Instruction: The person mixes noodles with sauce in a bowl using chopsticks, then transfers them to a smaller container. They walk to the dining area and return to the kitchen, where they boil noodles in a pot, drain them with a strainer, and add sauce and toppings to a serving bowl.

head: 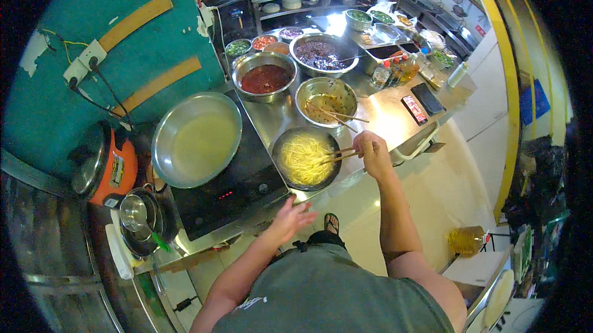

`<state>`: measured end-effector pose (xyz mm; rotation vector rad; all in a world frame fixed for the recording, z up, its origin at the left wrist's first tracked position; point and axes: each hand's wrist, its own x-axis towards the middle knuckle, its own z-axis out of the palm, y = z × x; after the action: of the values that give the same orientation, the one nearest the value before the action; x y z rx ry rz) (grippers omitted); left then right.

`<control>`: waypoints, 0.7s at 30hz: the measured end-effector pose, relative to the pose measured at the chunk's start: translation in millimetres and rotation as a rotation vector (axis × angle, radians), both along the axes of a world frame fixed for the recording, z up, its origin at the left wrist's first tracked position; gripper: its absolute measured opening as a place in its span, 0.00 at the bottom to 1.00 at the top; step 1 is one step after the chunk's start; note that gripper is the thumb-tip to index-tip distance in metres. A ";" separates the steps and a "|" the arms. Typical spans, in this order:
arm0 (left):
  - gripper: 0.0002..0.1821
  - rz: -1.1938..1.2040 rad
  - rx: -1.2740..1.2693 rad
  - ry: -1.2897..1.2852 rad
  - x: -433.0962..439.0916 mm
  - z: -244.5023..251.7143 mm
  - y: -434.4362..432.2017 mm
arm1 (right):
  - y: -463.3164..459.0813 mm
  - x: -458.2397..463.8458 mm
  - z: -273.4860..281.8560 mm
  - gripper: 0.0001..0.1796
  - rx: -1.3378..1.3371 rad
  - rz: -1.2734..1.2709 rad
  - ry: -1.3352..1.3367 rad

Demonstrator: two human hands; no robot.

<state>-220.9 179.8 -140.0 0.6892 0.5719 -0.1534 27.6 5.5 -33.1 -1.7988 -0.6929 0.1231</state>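
A dark round bowl (278, 152) stands at the front edge of the steel counter, filled with yellow noodles (305, 159). My right hand (373, 153) grips a pair of wooden chopsticks (342, 159) whose tips reach into the noodles from the right. Just below the bowl, my left hand (292, 222) hangs in the air with its fingers apart and nothing in it. Behind the noodles sits a metal bowl (319, 94) of brownish liquid with dark bits. Another pair of chopsticks (338, 114) rests across its rim.
A wide metal basin (197, 140) of cloudy liquid stands on a black induction cooktop (250, 184) with red lights. Farther back are a bowl of red sauce (265, 79) and a large bowl of dark food (324, 55). Two phones (421, 103) lie on the right.
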 end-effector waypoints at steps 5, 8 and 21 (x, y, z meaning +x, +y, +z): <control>0.23 0.456 -0.089 -0.115 67.7 -24.0 -50.2 | -2.5 33.7 -83.6 0.32 0.434 -0.219 0.514; 0.25 0.589 -0.032 -0.061 72.4 -32.1 -58.8 | -3.4 45.8 -118.4 0.31 0.580 -0.350 0.748; 0.22 0.665 0.106 0.049 90.1 -27.6 -69.3 | -21.8 87.8 -27.2 0.31 0.400 0.380 0.145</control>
<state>-130.8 110.5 -167.5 0.5664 0.8322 0.4843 115.4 -16.2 -60.3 -1.2520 -0.8801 0.3405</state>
